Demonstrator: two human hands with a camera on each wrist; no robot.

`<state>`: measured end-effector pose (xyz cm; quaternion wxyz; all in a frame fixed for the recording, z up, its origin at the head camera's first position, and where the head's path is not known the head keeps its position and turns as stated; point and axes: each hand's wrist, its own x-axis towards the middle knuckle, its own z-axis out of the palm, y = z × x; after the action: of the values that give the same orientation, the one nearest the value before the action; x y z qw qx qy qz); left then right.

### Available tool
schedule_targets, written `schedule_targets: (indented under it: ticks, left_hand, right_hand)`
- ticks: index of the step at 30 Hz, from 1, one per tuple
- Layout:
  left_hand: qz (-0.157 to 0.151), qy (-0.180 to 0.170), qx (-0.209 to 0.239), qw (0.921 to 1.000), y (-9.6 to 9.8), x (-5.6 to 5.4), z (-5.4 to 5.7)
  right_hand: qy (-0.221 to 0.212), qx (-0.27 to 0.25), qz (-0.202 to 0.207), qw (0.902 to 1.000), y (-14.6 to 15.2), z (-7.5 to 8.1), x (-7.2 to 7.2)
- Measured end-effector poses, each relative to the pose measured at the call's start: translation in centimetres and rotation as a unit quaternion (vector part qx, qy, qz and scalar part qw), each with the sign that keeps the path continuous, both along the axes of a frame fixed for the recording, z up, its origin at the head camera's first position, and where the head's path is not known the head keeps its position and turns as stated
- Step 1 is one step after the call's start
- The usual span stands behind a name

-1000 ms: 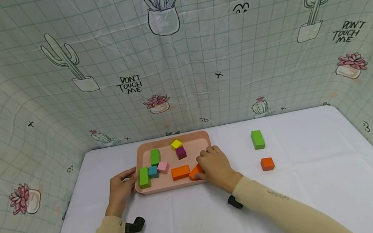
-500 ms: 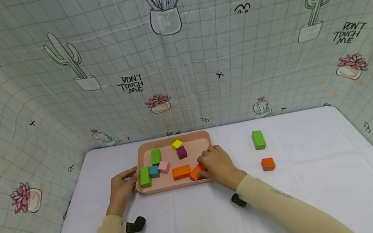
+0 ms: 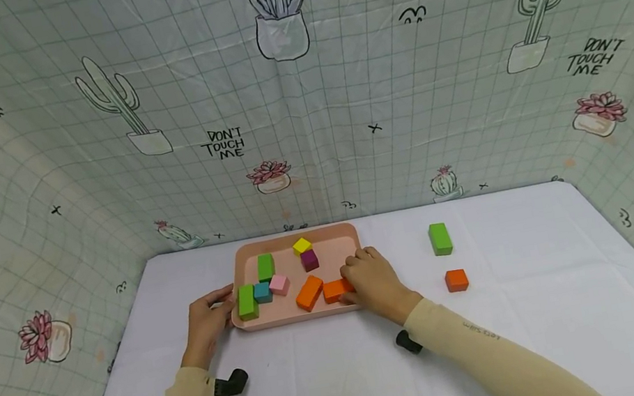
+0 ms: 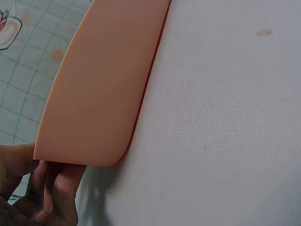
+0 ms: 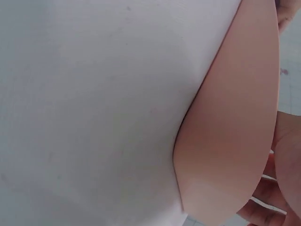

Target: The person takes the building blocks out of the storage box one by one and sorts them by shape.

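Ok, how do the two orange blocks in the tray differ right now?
The left orange block lies slanted across the tray, while the right orange block lies nearly in line with the tray's near edge. The left one has its top in full view; the right one is partly hidden by the right hand. Both share the same colour.

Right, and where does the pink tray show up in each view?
Head: the pink tray sits just left of centre, lower half, between the left hand and right hand.
Left wrist: its outer wall fills the upper left, reaching down to the left hand.
Right wrist: its curved side runs down the right side, top edge to bottom edge.
Shared landmark: the white tabletop.
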<state>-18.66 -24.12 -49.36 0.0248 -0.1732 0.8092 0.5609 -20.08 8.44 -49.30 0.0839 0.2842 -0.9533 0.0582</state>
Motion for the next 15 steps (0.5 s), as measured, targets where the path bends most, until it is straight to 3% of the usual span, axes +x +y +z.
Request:
schedule_targets:
  ticks: [5,15]
  left_hand:
    - [-0.004,0.001,-0.001,1.0,-0.1,-0.1,0.0]
    - [0.004,0.005,0.004,1.0,0.0,-0.1,0.2]
  right_hand:
    - [-0.011,0.004,0.014,0.9998,0.2,0.2,-0.2]
    - [-0.05,0.017,0.151,0.9871,1.6,1.6,-1.4]
